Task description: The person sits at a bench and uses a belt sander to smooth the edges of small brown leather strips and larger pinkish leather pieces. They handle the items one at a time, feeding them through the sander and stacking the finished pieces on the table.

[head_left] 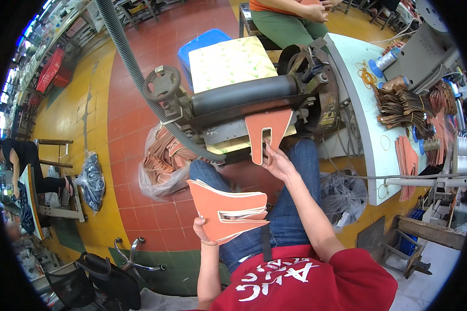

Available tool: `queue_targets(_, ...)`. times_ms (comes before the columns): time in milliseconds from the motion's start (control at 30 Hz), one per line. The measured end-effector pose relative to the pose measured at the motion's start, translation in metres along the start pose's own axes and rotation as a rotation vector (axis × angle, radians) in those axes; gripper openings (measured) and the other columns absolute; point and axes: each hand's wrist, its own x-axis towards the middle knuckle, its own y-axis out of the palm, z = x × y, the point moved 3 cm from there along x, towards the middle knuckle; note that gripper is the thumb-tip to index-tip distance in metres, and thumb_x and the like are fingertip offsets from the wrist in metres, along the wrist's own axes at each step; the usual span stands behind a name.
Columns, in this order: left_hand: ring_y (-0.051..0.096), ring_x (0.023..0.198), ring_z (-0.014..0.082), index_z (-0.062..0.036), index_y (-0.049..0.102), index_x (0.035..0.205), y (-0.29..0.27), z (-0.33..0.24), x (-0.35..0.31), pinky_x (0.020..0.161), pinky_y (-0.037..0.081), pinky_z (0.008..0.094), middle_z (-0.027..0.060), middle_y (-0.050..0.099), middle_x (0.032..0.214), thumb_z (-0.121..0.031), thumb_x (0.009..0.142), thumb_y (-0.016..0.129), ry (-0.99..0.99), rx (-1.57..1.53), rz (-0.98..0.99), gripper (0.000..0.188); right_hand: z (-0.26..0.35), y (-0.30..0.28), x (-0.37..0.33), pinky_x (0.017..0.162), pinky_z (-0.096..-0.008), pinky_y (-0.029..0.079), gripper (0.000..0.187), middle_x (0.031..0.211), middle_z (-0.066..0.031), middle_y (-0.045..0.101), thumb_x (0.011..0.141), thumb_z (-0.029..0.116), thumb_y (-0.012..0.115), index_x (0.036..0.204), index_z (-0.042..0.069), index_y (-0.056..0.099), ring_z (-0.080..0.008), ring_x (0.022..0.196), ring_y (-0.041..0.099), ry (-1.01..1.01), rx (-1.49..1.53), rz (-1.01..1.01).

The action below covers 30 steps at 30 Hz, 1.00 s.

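In my left hand [204, 231] is a stack of cut orange leather pieces [213, 207] with pale undersides and a slot through them, held over my lap. My right hand [281, 165] pinches the near end of a single orange leather piece [254, 127] of like shape, also slotted. That piece lies against the front of a machine with a dark roller [244, 96]. Its far edge reaches the metal bar below the roller, over a grey feed plate [224, 132]. Whether the roller grips the edge cannot be made out.
A handwheel [162, 84] and grey hose [124, 46] flank the roller's left. Behind it sits a yellow patterned sheet [231, 59] by a blue bin [205, 39]. A plastic bag of leather pieces [166, 160] lies left; a white table [363, 98] with bundles stands right. Another person sits beyond.
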Motion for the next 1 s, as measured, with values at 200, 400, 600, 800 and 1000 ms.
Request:
queue_targets(200, 0.057, 0.102, 0.0394, -0.0002, 0.042, 0.129, 0.002, 0.004, -0.006, 0.085, 0.050, 0.0534, 0.0212, 0.053, 0.121, -0.018, 0.066, 0.056, 0.000, 0.018, -0.001, 0.067, 0.024, 0.024, -0.004, 0.081, -0.0365, 0.056, 0.029, 0.112, -0.0035, 0.061, 0.093, 0.027, 0.054, 0.119, 0.014, 0.052, -0.0207, 0.104, 0.061, 0.134, -0.018, -0.119)
queue_targets(400, 0.056, 0.106, 0.0384, -0.0005, 0.041, 0.130, 0.013, 0.004, -0.005, 0.089, 0.048, 0.0530, 0.0201, 0.053, 0.122, -0.019, 0.066, 0.057, -0.021, 0.063, 0.037, 0.069, 0.039, 0.023, 0.016, 0.098, -0.0433, 0.045, 0.064, 0.122, -0.0246, 0.047, 0.089, 0.034, 0.061, 0.132, -0.001, 0.029, -0.0351, 0.115, 0.049, 0.052, 0.057, -0.241)
queue_targets(600, 0.054, 0.109, 0.0356, 0.0003, 0.041, 0.129, 0.013, 0.008, 0.003, 0.094, 0.045, 0.0486, 0.0179, 0.054, 0.121, -0.017, 0.066, 0.056, -0.015, 0.093, -0.074, 0.066, -0.032, 0.005, -0.068, 0.090, -0.0366, 0.047, 0.057, 0.118, -0.0160, 0.055, 0.089, 0.043, 0.057, 0.126, 0.003, 0.044, -0.0261, 0.111, 0.053, 0.218, 0.076, -0.283)
queue_targets(800, 0.052, 0.116, 0.0288, -0.0007, 0.041, 0.129, 0.012, 0.004, 0.016, 0.097, 0.044, 0.0412, 0.0162, 0.052, 0.124, -0.018, 0.079, 0.054, -0.192, 0.225, -0.059, 0.055, 0.030, 0.070, -0.109, 0.066, -0.0196, 0.043, 0.022, 0.090, -0.0046, 0.063, 0.092, 0.018, 0.057, 0.106, 0.001, 0.063, -0.0067, 0.071, 0.055, -0.373, -0.877, -0.131)
queue_targets(1000, 0.045, 0.124, 0.0262, -0.0103, 0.022, 0.143, 0.057, 0.026, 0.029, 0.101, 0.042, 0.0409, 0.0122, 0.039, 0.140, -0.043, 0.096, 0.042, -0.222, 0.551, 0.055, 0.061, 0.036, 0.137, -0.138, 0.074, -0.0322, 0.046, 0.046, 0.098, -0.0111, 0.057, 0.068, 0.020, 0.078, 0.107, 0.001, 0.065, -0.0228, 0.080, 0.054, -0.852, -1.585, 0.059)
